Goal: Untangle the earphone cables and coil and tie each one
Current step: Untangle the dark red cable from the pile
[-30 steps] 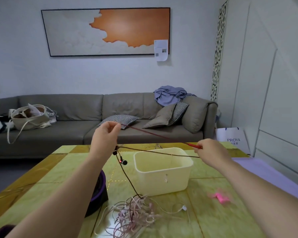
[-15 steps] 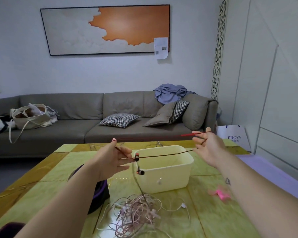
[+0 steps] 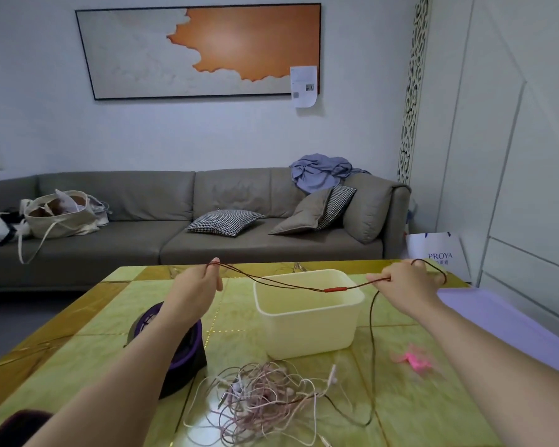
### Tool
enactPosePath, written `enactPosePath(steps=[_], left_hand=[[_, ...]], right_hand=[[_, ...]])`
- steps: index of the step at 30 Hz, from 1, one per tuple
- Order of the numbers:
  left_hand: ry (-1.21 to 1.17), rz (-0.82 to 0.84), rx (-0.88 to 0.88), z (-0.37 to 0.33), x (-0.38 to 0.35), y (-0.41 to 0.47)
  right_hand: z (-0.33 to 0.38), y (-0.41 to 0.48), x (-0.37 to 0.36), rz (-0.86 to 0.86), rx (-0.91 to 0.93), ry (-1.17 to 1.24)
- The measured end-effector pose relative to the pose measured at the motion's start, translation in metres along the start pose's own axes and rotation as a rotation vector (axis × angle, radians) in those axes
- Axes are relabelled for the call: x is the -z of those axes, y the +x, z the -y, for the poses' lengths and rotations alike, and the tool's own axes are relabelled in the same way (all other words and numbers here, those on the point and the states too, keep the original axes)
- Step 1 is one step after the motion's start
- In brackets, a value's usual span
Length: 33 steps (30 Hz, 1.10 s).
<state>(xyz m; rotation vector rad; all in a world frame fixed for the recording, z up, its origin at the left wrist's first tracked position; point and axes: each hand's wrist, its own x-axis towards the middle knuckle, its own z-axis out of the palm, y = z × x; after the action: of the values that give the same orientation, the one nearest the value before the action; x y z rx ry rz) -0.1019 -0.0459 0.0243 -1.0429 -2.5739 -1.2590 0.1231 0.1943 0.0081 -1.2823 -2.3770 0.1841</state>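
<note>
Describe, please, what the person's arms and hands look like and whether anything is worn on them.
The left forearm and right forearm are bare to the frame's edge, with no sleeve, watch or bracelet in view. The left hand and right hand wear no gloves, and no rings show.

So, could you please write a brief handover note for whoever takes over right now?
Left hand pinches the red cable; right hand grips it further along, a loop round it. The cable spans above the bin; its tail drops to the table and reaches the tangle.
Done: red cable mostly freed, nothing coiled.
Left: coil and tie it, then sort the tangle.
</note>
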Motion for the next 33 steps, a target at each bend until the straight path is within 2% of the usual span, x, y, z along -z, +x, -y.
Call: enactPosePath(steps=[2,5,11,14,17,20,23,26,28,29,31,33], left_hand=[[-0.106,0.094,0.048,0.003,-0.005,0.003],[-0.34,0.269,0.169,-0.002,-0.011,0.004],[-0.583,0.498,0.27,-0.03,-0.019,-0.006],[-0.652,0.542,0.258,-0.05,-0.025,-0.011],[-0.711,0.542,0.177,-0.072,-0.034,-0.014],[-0.702,0.503,0.08,-0.088,-0.041,-0.011],[-0.674,0.552,0.011,-0.1,-0.042,-0.013],[-0.736,0.704,0.002,-0.106,-0.042,-0.019],[-0.645,0.747,-0.042,-0.103,-0.043,-0.021],[-0.558,0.727,-0.068,-0.1,-0.043,-0.021],[-0.447,0.607,-0.06,-0.091,-0.04,-0.017],[-0.559,0.491,0.034,-0.087,-0.033,-0.012]], right_hand=[[0.001,0.003,0.0,0.02,-0.017,0.109],[0.014,0.003,0.001,0.16,-0.019,0.271],[0.061,-0.007,0.034,0.315,0.179,0.491],[0.083,-0.01,0.055,0.35,0.279,0.606],[0.102,-0.01,0.076,0.303,0.374,0.687],[0.119,-0.011,0.094,0.276,0.454,0.756],[0.129,-0.009,0.103,0.22,0.527,0.814],[0.135,-0.01,0.114,0.096,0.57,0.801],[0.135,-0.01,0.123,-0.013,0.607,0.831],[0.133,-0.01,0.126,-0.067,0.626,0.825],[0.124,-0.01,0.129,-0.135,0.635,0.653],[0.111,-0.012,0.124,-0.085,0.56,0.359]])
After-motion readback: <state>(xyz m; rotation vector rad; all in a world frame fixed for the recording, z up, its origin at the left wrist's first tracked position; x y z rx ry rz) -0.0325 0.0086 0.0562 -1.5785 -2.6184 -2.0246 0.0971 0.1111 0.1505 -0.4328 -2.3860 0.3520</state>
